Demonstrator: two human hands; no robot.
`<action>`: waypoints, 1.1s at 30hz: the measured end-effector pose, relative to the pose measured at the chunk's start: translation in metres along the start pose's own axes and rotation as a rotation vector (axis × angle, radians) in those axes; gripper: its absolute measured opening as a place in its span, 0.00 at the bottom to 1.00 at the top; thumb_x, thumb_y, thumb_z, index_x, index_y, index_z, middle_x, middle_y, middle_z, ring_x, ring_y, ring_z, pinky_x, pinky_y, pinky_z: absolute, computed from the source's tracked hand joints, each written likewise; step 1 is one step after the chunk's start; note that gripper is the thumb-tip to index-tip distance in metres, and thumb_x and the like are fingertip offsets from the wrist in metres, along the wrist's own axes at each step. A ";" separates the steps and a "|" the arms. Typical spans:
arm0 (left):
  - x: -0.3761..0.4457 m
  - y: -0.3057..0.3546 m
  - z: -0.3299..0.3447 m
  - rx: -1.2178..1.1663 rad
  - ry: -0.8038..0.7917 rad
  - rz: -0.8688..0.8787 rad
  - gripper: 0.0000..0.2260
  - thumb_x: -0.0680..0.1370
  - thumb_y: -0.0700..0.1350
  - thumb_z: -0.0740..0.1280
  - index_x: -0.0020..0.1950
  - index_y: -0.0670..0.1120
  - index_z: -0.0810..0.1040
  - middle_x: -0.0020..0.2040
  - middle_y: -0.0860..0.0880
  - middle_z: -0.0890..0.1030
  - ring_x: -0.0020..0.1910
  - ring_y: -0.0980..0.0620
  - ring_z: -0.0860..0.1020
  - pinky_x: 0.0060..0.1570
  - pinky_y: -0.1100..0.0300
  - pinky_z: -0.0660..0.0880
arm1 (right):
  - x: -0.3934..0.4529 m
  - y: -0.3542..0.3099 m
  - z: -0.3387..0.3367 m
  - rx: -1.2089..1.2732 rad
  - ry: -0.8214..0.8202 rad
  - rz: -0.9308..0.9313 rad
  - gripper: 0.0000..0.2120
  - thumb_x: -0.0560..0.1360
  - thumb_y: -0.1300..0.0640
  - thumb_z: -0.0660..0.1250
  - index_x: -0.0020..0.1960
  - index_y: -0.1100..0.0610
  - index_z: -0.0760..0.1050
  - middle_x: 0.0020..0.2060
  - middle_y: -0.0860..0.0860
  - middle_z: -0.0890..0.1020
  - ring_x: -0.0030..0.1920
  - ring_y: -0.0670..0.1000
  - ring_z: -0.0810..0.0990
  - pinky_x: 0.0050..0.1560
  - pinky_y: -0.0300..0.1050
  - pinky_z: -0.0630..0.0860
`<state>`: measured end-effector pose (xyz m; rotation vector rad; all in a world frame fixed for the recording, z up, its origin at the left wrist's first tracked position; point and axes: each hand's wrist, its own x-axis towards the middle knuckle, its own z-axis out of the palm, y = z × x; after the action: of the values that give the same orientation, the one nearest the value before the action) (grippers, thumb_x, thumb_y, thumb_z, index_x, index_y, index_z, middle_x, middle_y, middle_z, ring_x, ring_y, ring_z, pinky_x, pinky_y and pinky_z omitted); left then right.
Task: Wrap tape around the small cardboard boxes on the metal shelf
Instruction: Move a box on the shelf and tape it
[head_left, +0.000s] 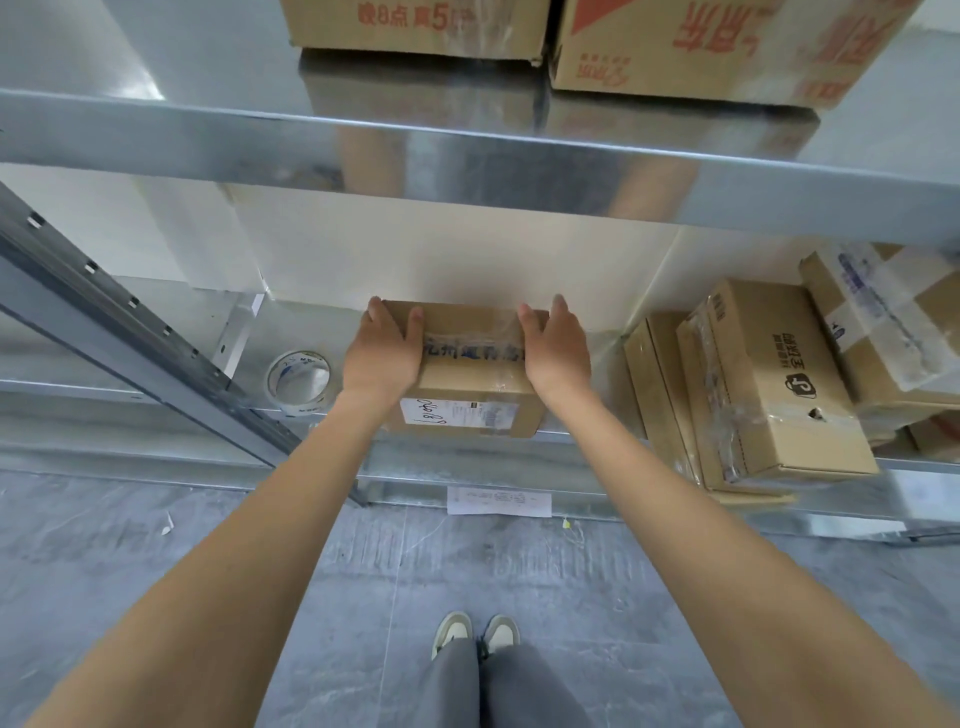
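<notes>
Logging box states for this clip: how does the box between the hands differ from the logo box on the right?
The held box lies flat on the metal shelf, left hand and right hand on its sides; the logo box lies tilted on other boxes, untouched. The held box bears a white label; the logo box bears a black logo. Both are brown cardboard with clear tape.

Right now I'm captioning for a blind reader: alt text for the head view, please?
Both hands, left hand and right hand, rest flat on a taped small cardboard box on the metal shelf. A tape roll stands left of it; more taped boxes sit right.
</notes>
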<state>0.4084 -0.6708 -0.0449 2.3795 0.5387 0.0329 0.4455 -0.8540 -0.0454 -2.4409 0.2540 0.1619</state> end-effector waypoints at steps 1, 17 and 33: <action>0.002 -0.001 0.001 -0.003 -0.001 0.001 0.23 0.84 0.55 0.54 0.66 0.36 0.64 0.61 0.35 0.74 0.58 0.34 0.74 0.49 0.50 0.67 | 0.002 -0.005 -0.001 -0.107 0.002 -0.095 0.31 0.82 0.40 0.49 0.77 0.58 0.56 0.73 0.56 0.66 0.73 0.57 0.64 0.68 0.55 0.64; 0.003 -0.004 0.004 0.019 -0.016 -0.057 0.21 0.84 0.56 0.52 0.60 0.37 0.64 0.55 0.35 0.77 0.53 0.34 0.76 0.45 0.51 0.67 | -0.121 0.038 0.020 -0.579 -0.009 -0.638 0.37 0.80 0.41 0.53 0.78 0.65 0.49 0.77 0.61 0.53 0.78 0.57 0.49 0.77 0.57 0.48; -0.014 -0.026 -0.019 -0.776 -0.120 -0.253 0.27 0.77 0.71 0.52 0.61 0.54 0.76 0.53 0.57 0.82 0.52 0.58 0.80 0.55 0.58 0.72 | -0.039 0.037 -0.026 0.223 0.084 -0.170 0.35 0.63 0.25 0.65 0.53 0.53 0.77 0.44 0.45 0.82 0.40 0.48 0.78 0.39 0.44 0.73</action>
<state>0.3826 -0.6466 -0.0454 1.5411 0.6254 -0.0129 0.4006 -0.8932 -0.0407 -2.2364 0.0945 -0.0425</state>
